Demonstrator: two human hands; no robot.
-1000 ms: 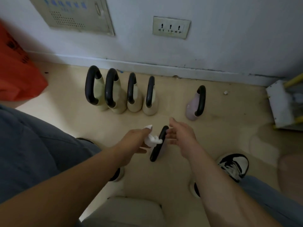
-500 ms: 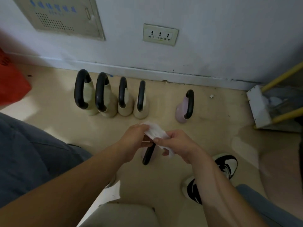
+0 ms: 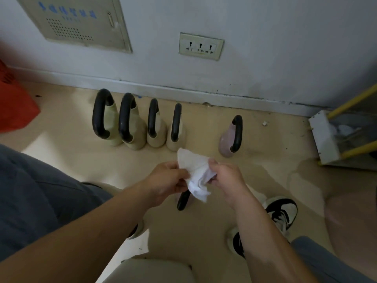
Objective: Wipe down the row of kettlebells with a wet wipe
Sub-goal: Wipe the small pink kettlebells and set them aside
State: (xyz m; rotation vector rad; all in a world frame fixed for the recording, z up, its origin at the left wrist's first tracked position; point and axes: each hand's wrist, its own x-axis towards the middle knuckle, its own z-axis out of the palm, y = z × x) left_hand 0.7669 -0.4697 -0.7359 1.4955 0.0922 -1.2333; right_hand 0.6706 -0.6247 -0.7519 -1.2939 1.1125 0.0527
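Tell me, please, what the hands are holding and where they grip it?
Both hold the wipe: the left hand pinches its left edge, the right hand its right side, above a kettlebell.

A: What's diff vs a sec ago?
B: Then only my left hand (image 3: 165, 180) had the wipe (image 3: 196, 176), balled up, right hand (image 3: 227, 176) open by the handle (image 3: 183, 201). Now both pinch it, spread out more, above the handle.
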